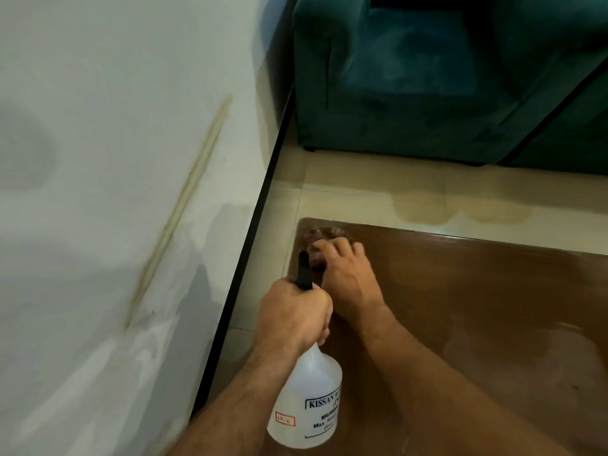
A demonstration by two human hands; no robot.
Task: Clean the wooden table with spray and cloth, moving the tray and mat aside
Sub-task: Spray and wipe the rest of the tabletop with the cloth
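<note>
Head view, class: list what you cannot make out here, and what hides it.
- Cloth: mostly covered by the right hand; blurred.
- Bottle label: cut off at its curve, small print unreadable.
- Bottle trigger: hidden inside the left hand.
- Table: cut off by right and bottom edges.
- Tray, mat: out of view.

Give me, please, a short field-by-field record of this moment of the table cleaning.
left hand: left hand grips the neck of the spray bottle
right hand: right hand presses the cloth down
cloth: reddish, mostly hidden under the fingers, at the table's far left corner
table: wooden table, glossy
surroundings: green sofa beyond, white wall to the left
tray and mat: not in view
</note>
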